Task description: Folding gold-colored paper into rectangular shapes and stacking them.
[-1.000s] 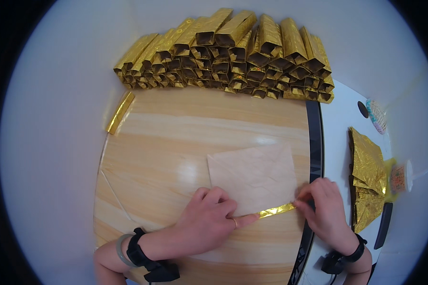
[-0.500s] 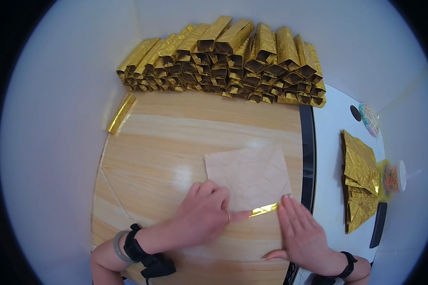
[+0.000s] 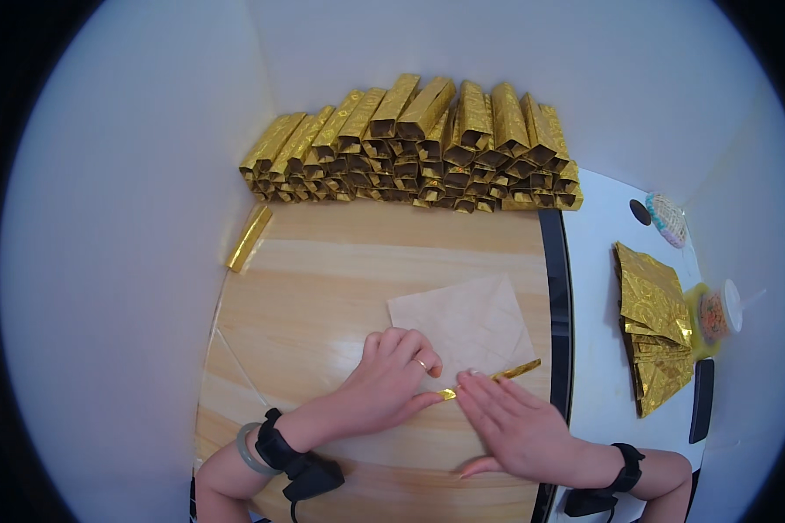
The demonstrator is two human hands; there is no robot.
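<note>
A sheet of gold paper lies pale side up on the wooden board, its near edge folded into a narrow gold strip. My left hand rests at the left end of this fold. Its thumb is stretched out against the strip, and the other fingers are loosely curled above the sheet, apart from the thumb. Pressed flat across the fold is my right hand, fingers stretched and thumb spread toward the near side. It hides the middle of the strip; gold shows on both sides of it.
Several gold paper tubes are stacked along the back. A gold strip lies by the left wall. To the right, past the board's dark edge, are folded gold papers, a lidded cup and a knitted item.
My right hand has slid left along the fold, uncovering its right end. My left hand now touches the strip with the thumb. The whole view has shifted slightly.
</note>
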